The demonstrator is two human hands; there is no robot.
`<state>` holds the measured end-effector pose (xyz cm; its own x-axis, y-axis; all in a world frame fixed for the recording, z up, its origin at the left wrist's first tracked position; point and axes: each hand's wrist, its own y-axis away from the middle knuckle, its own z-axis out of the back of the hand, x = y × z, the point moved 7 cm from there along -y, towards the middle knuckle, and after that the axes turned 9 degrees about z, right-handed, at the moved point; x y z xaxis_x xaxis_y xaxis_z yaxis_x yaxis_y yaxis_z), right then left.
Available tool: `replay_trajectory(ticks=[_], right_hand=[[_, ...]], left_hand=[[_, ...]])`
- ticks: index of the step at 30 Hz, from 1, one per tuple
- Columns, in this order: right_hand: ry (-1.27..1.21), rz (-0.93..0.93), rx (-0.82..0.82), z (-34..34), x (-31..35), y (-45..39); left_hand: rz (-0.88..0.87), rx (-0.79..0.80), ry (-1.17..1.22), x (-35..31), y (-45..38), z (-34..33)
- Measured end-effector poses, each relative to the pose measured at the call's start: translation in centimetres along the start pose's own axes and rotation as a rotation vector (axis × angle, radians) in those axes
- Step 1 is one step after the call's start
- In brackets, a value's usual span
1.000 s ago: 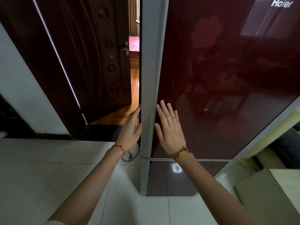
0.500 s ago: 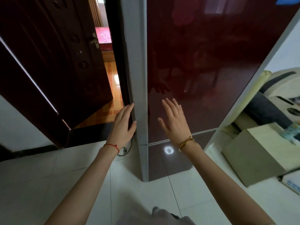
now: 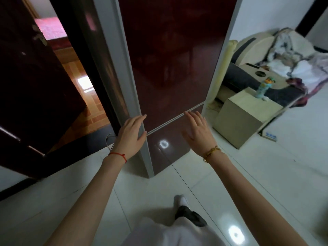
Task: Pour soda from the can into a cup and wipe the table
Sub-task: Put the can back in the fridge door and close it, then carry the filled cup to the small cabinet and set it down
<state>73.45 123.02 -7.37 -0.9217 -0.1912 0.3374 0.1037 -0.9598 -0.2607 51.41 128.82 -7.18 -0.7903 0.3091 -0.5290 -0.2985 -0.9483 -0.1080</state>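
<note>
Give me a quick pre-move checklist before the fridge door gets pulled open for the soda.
1. Left hand on the fridge door edge: ok, fingers lie over the grey edge.
2. Right hand free: ok, open, holding nothing, in front of the door seam.
3. Upper fridge door open: not ok, looks closed.
4. Soda can located: cannot tell, none in view.
5. Swing path: cannot tell; cardboard box sits on the floor to the right.
6. Wooden room door beside the fridge: ok, standing open.
</note>
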Motion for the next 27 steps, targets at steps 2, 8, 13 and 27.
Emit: replay_trajectory(ticks=[2, 8, 13, 27], right_hand=[[0.012, -0.053, 0.001, 0.9, -0.8, 2.2], [0.055, -0.239, -0.023, 4.1, -3.8, 9.1], [0.073, -0.376, -0.066, 6.9, -6.2, 16.1], [0.104, -0.766, -0.189, 16.7, -15.0, 44.1]], left_hand=[[-0.027, 0.057, 0.003, -1.1, 0.4, -0.6], [-0.174, 0.187, -0.018, -6.6, 1.5, -3.6], [-0.274, 0.268, -0.011, -12.4, 3.3, -7.5], [-0.587, 0.510, 0.043, -34.9, 16.3, -22.1]])
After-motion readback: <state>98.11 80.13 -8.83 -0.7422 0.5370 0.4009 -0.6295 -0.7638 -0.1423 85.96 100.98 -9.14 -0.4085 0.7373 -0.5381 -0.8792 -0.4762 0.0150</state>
